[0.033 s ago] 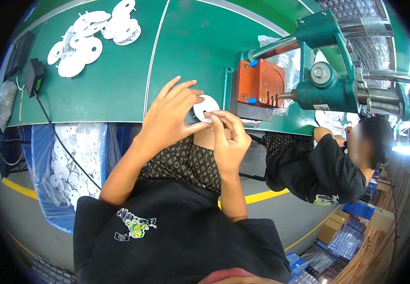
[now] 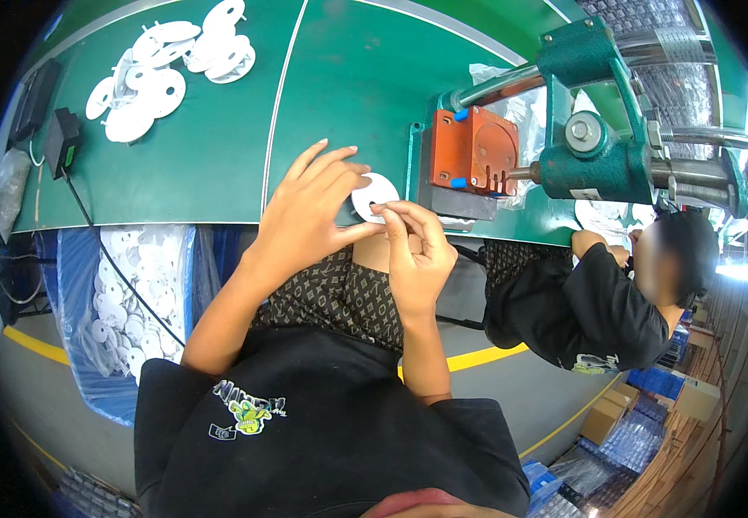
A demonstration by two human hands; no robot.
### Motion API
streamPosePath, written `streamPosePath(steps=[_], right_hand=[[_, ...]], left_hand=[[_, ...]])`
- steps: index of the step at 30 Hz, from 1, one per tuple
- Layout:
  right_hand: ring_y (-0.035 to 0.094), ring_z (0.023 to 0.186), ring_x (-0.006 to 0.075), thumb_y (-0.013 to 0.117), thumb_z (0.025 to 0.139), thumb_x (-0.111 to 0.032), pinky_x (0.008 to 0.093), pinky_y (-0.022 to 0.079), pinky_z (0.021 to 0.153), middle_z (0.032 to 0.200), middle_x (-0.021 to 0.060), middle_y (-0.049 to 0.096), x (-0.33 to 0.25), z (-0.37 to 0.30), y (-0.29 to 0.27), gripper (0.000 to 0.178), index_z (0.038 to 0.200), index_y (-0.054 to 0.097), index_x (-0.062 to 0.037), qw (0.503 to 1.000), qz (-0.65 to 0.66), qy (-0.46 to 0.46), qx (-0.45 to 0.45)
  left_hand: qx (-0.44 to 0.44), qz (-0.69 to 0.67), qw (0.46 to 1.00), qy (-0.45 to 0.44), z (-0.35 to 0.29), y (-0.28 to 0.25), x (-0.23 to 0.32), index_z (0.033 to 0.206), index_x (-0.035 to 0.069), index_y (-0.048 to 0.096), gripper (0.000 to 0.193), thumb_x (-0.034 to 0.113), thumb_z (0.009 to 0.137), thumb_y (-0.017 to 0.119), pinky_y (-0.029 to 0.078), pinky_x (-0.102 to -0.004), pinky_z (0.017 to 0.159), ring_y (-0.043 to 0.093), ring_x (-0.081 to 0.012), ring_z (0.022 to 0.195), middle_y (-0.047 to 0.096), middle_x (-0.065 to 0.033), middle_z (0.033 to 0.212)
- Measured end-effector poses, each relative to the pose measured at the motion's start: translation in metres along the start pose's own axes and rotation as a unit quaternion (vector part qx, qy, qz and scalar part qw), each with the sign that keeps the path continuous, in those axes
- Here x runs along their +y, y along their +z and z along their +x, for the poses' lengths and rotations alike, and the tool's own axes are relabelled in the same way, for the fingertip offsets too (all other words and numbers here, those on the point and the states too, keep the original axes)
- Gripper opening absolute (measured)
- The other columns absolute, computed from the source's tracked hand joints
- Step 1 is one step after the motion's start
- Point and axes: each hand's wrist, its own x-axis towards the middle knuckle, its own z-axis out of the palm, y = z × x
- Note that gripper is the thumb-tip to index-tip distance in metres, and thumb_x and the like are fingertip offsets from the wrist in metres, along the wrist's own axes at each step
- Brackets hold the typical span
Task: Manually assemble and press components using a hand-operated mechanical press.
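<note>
A round white plastic disc point(image 2: 379, 187) with a dark hole stands at the near edge of the green table. My left hand point(image 2: 305, 210) holds it at its left side, the thumb below and the fingers stretched along the upper rim. Beside the hole, thumb and index finger of my right hand point(image 2: 417, 255) are pinched together against the disc. Whatever lies between those fingertips is too small and covered to make out. Just right of the disc is a green hand press point(image 2: 594, 164) with an orange fixture block point(image 2: 456, 148) facing its metal rod.
More white discs point(image 2: 165, 92) lie heaped at the far left of the table point(image 2: 339, 86). Below the left edge a blue-lined bin point(image 2: 80, 345) holds many white parts. A black box point(image 2: 64, 142) trails a cable. At right sits a co-worker in a black shirt point(image 2: 577, 315).
</note>
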Motion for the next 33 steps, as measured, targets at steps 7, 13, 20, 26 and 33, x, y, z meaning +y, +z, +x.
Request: streamPosePath(steps=[7, 13, 20, 26, 33], right_hand=[[0.065, 0.078, 0.0274, 0.078, 0.079, -0.014, 0.0345, 0.053, 0.070, 0.100, 0.0139, 0.068, 0.000, 0.003, -0.008, 0.035, 0.109, 0.068, 0.0004, 0.932, -0.279, -0.224, -0.051], [0.067, 0.101, 0.0337, 0.066, 0.087, -0.007, 0.0380, 0.054, 0.090, 0.125, 0.0237, 0.060, 0.016, -0.041, -0.035, 0.034, 0.118, 0.061, 0.0071, 0.943, -0.188, -0.265, 0.068], [0.063, 0.079, 0.0215, 0.049, 0.094, -0.006, 0.0279, 0.055, 0.057, 0.127, 0.0249, 0.050, 0.015, -0.043, -0.063, 0.038, 0.130, 0.039, 0.0032, 0.915, -0.107, -0.271, 0.277], [0.061, 0.075, 0.0189, 0.048, 0.095, -0.004, 0.0244, 0.052, 0.055, 0.109, 0.0174, 0.055, 0.017, -0.039, -0.068, 0.029, 0.123, 0.045, 0.0009, 0.938, -0.091, -0.260, 0.212], [0.052, 0.110, 0.0322, 0.059, 0.082, -0.006, 0.0413, 0.047, 0.089, 0.133, 0.0224, 0.041, -0.088, 0.074, -0.125, 0.064, 0.139, 0.033, 0.0056, 0.815, -0.172, -0.444, 0.329]], left_hand=[[-0.010, 0.004, 1.000, 0.010, 0.001, 0.003, 0.003, 0.102, 0.008, 0.067, 0.039, 0.026, 0.071, 0.081, 0.037, -0.0472, 0.110, 0.057, -0.0285, 0.119, 0.065, -0.0090, 0.113], [0.092, -0.072, 0.989, 0.094, 0.016, 0.000, 0.040, 0.093, 0.010, 0.071, 0.041, 0.029, 0.061, 0.087, 0.049, -0.0469, 0.095, 0.062, -0.0318, 0.108, 0.067, -0.0094, 0.108], [0.157, -0.124, 0.969, 0.143, 0.069, 0.051, 0.073, 0.091, 0.005, 0.067, 0.037, 0.022, 0.063, 0.085, 0.048, -0.0472, 0.098, 0.062, -0.0316, 0.106, 0.065, -0.0107, 0.105], [0.178, -0.084, 0.971, 0.136, 0.087, 0.068, 0.058, 0.096, 0.002, 0.068, 0.032, 0.015, 0.070, 0.083, 0.042, -0.0517, 0.105, 0.059, -0.0330, 0.117, 0.067, -0.0123, 0.104], [0.074, -0.040, 0.988, 0.133, 0.095, 0.050, 0.059, 0.102, 0.001, 0.066, 0.034, 0.023, 0.079, 0.076, 0.032, -0.0539, 0.112, 0.045, -0.0347, 0.133, 0.063, -0.0143, 0.117]])
